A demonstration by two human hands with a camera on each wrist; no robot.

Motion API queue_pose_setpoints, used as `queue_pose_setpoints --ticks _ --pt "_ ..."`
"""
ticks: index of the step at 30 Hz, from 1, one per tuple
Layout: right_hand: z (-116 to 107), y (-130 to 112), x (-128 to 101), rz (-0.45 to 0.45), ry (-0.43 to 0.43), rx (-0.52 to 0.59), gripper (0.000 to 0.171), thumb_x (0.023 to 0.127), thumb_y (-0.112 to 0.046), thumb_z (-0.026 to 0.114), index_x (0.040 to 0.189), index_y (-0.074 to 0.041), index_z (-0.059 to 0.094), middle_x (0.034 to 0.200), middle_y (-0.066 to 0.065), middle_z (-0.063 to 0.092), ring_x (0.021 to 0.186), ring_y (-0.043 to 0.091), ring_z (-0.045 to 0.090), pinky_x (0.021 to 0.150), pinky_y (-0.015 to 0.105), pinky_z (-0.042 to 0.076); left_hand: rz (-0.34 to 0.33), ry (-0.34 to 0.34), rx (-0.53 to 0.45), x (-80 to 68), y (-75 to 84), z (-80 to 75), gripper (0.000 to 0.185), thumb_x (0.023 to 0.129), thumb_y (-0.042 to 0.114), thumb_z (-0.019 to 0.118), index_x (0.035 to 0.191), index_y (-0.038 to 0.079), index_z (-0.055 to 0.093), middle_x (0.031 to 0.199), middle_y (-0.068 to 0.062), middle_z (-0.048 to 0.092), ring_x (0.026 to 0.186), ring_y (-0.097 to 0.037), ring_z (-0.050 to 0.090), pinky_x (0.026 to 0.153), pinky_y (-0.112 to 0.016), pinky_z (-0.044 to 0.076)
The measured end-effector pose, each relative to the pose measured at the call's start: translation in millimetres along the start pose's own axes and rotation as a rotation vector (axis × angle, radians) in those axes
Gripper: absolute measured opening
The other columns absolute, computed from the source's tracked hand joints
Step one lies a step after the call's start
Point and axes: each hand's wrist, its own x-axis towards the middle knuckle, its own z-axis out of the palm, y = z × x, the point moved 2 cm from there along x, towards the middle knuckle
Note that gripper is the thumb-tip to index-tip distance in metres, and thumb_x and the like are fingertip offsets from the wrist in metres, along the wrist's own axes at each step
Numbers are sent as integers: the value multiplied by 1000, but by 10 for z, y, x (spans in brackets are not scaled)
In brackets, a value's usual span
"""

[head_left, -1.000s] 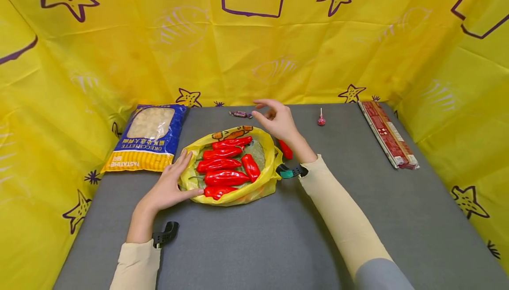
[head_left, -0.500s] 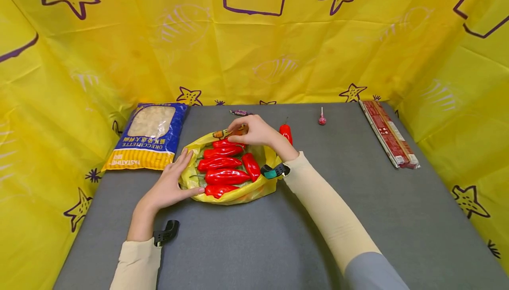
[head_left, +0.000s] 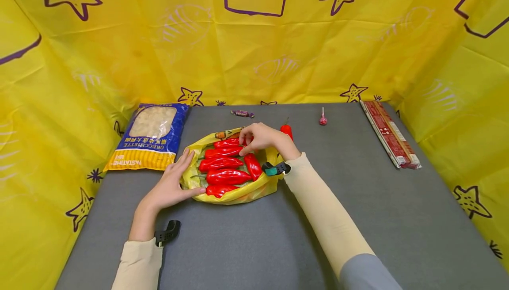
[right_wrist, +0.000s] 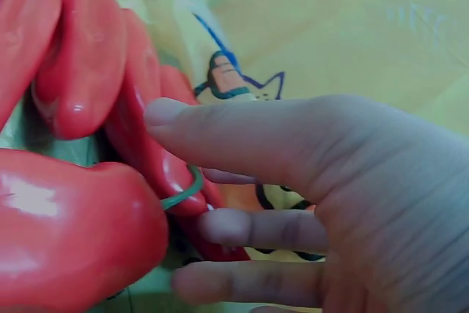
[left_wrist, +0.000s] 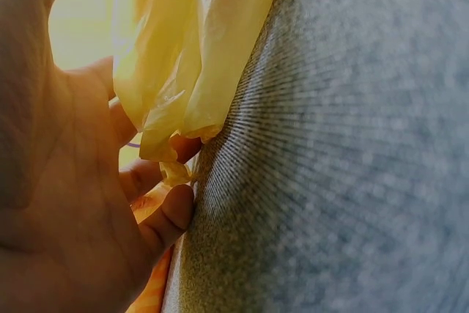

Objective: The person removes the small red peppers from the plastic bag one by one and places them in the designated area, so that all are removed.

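My right hand (head_left: 262,137) reaches into the crinkly yellow plastic bag (head_left: 254,187), fingers (right_wrist: 220,133) curling round a glossy red pepper (head_left: 228,143) at its far end; whether they grip yet, I cannot tell. My left hand (head_left: 169,188) lies flat, fingers relaxed, against the bag's rim. A slick pepper could slip, or the thin bag drag along. Right of my fingers, the grey table (head_left: 358,201) lies open.

Red peppers (head_left: 222,176) in a yellow bag (head_left: 238,196); grey table (head_left: 258,246); blue-and-yellow pasta packet (head_left: 149,137)
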Motion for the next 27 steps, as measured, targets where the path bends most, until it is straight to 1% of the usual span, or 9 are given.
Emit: queue_pose_setpoints --ticks 3,6,8,11,15,19,23,26,27 --pt "-18 17 -22 16 -64 39 35 87 -30 90 109 -13 69 80 5 70 65 22 66 70 30 50 3 4 -2 2 2 3 112 88 48 84 172 14 18 179 -13 3 158 -56 9 124 -72 8" --pt "-22 29 -34 25 -162 90 35 89 -25 89 113 -11 68 82 7 73 70 23 68 75 30 51 4 4 -2 1 4 4 111 88 48 84 172 15 19 179 -14 3 157 -57 9 124 -73 8" --pt "-18 38 -35 33 -223 135 34 89 -19 88 115 -9 68 85 9 74 74 23 67 77 30 52 1 4 -4 -1 5 5 110 88 47 84 172 16 19 179 -14 3 157 -58 8 123 -74 8" --pt "-3 64 -30 47 -281 177 33 89 -15 87 117 -9 70 95 7 73 83 20 64 75 29 52 -8 0 -6 -7 10 6 110 88 48 84 172 18 20 179 -13 3 157 -59 8 122 -75 9" --pt "25 93 -37 49 -305 191 34 87 -15 88 118 -14 74 110 6 71 95 21 60 75 29 54 -20 -3 -1 -13 15 6 108 88 50 83 172 19 21 179 -11 2 157 -58 9 121 -77 12" --pt "44 106 -55 29 -317 187 37 86 -14 89 121 -14 76 119 5 70 106 22 61 85 31 56 -25 -5 4 -16 23 -1 108 88 50 83 171 18 21 179 -12 3 156 -58 11 120 -78 14" --pt "56 124 -64 27 -338 196 39 85 -10 88 122 -15 76 122 2 70 112 21 61 94 32 56 -27 -8 3 -18 34 -11 107 88 50 82 171 18 22 179 -11 3 155 -58 13 118 -78 17" --pt "59 125 -63 30 -348 216 39 84 -7 88 121 -14 76 122 3 71 113 22 62 93 33 57 -29 -9 3 -18 35 -17 107 88 50 82 171 18 22 179 -11 3 155 -57 14 117 -78 19" --pt "60 121 -60 28 -351 221 39 84 -7 88 120 -14 76 121 4 71 112 23 62 92 33 58 -28 -9 2 -17 32 -18 107 88 50 83 171 18 22 179 -11 3 155 -57 13 118 -78 18"
